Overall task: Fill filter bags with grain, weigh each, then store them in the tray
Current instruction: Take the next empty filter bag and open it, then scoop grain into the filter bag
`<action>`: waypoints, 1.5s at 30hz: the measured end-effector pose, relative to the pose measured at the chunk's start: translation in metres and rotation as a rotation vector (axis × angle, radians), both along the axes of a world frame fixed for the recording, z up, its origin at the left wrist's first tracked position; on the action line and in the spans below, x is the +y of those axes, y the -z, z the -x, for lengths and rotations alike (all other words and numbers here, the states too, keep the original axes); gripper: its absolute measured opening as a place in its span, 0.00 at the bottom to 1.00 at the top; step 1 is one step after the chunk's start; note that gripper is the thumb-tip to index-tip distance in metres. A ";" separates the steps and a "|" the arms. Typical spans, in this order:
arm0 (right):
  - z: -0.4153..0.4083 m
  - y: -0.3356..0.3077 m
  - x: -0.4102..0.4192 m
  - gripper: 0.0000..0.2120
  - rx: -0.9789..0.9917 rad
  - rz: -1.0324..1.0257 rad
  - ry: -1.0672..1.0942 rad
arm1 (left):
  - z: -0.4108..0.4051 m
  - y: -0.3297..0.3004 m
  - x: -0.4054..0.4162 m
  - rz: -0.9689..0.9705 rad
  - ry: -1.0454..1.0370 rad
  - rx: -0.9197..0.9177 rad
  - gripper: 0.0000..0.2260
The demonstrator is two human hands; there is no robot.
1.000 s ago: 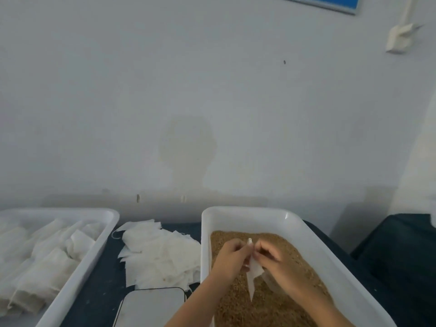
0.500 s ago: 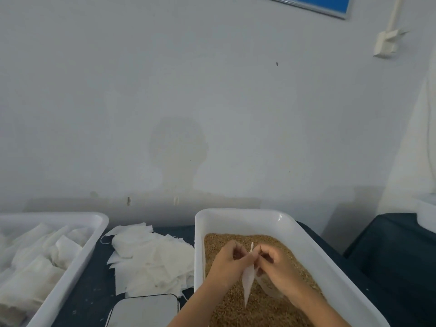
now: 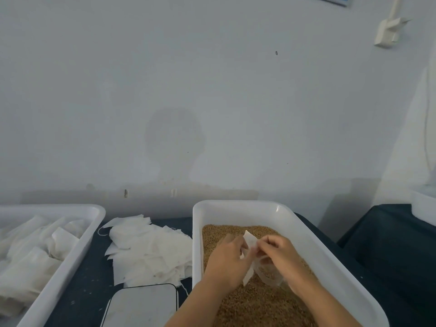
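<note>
A white bin (image 3: 306, 234) holds brown grain (image 3: 257, 303). Over the grain, my left hand (image 3: 226, 263) and my right hand (image 3: 280, 258) pinch the top of one thin white filter bag (image 3: 250, 241) between them. The bag hangs down between the hands, with a clear scoop-like piece (image 3: 269, 276) under my right hand. A pile of flat white filter bags (image 3: 151, 249) lies on the dark table left of the bin. A white tray (image 3: 70, 253) at far left holds several filled bags (image 3: 30, 256). A scale (image 3: 141, 305) with a pale plate sits at the bottom.
The dark table (image 3: 82, 291) runs between tray and bin. A grey wall rises right behind the table. Another dark surface (image 3: 389, 239) and a white container edge (image 3: 424, 206) lie at the right.
Both hands stayed over the grain, working the bag's top; the bag's upper corner now sticks up wider between the fingers. The camera shifted slightly.
</note>
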State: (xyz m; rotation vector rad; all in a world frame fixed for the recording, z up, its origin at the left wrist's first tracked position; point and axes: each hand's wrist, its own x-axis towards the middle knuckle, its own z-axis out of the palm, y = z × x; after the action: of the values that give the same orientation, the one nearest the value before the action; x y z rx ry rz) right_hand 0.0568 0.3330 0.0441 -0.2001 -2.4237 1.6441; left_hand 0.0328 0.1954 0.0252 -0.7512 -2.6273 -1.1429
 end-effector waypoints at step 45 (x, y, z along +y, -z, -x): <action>-0.031 -0.046 0.053 0.08 -0.314 -0.829 -0.125 | 0.018 -0.019 -0.017 0.181 -0.269 0.232 0.19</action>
State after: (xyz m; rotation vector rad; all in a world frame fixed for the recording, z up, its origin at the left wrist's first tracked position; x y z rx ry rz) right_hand 0.0878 0.3864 0.0897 -0.1768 -3.1675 0.5442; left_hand 0.0152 0.1788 0.0443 -0.5030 -2.5573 -0.7093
